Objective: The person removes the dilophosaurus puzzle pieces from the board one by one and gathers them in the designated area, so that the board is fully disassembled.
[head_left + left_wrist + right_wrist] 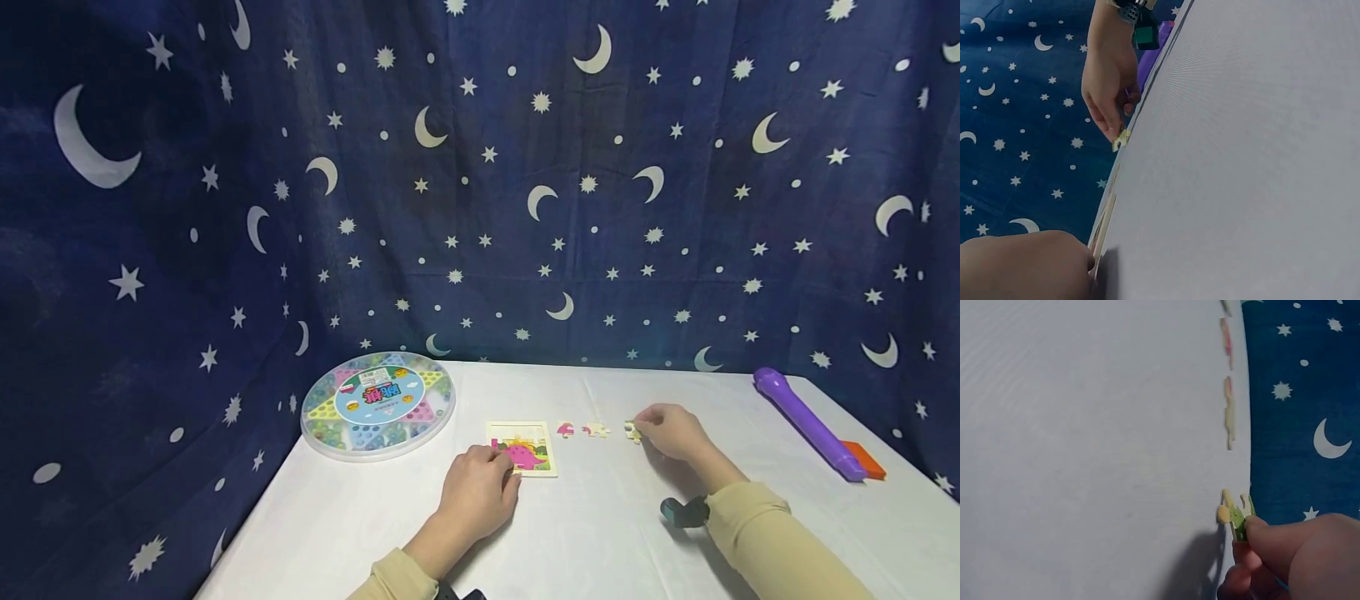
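Observation:
A small square jigsaw puzzle board point(550, 473) with a pale frame and a partly filled pink dinosaur picture lies on the white table. My left hand point(478, 490) grips its near left corner, fingers curled over the edge and thumb at the near side. Off to the right, my right hand point(673, 431) pinches a green, yellow and white puzzle piece point(1239, 520) between thumb and fingertips, tilted up close over the tabletop. Between the board and that hand lie a pink puzzle piece point(566, 430) and a cream and pink puzzle piece point(597, 430).
A round, clear-lidded Chinese checkers box point(378, 406) with marbles stands at the back left. On the right lies a long purple microphone-shaped stick point(810, 425), with an orange block point(866, 460) beside its near end. A starry dark blue curtain point(480, 183) hangs behind the table.

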{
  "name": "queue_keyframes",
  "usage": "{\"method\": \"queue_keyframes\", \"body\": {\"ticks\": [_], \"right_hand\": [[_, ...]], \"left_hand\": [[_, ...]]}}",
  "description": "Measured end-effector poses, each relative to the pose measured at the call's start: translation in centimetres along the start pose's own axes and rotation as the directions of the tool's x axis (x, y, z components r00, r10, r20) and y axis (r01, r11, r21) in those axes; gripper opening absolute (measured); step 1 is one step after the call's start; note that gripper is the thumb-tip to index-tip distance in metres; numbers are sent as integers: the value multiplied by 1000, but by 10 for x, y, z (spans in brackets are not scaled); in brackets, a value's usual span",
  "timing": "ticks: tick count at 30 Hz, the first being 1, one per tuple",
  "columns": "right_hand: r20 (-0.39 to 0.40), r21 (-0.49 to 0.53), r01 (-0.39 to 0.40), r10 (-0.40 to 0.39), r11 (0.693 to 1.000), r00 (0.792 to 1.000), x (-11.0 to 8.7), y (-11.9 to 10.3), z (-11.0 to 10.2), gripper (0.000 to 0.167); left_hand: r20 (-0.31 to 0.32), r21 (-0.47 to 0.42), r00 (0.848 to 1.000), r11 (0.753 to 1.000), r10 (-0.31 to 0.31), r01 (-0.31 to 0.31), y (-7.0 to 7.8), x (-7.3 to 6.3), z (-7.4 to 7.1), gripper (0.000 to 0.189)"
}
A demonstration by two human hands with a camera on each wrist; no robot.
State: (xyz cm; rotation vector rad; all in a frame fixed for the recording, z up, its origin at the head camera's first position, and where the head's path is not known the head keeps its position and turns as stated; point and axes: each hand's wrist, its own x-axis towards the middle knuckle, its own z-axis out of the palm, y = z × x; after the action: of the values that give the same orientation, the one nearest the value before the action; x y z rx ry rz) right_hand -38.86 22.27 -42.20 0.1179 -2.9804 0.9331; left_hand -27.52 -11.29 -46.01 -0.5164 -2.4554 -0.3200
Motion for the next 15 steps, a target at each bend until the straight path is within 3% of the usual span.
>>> {"method": "queue_keyframes", "body": {"ticks": [4, 8, 15], "right_hand": [[-31, -110, 26, -30, 994, 999, -1, 0, 2, 28], [-50, -161, 34, -42, 986, 998, -2, -3, 6, 25], [-67, -142, 72, -82, 987, 994, 3, -25, 18, 22]], "left_hand": [[16, 7, 1000, 1000, -8, 8, 0, 1, 0, 14], [-10, 13, 1000, 1000, 10, -10, 0, 1, -1, 14], [-44, 3, 999, 1000, 31, -31, 0, -1, -2, 12]]}}
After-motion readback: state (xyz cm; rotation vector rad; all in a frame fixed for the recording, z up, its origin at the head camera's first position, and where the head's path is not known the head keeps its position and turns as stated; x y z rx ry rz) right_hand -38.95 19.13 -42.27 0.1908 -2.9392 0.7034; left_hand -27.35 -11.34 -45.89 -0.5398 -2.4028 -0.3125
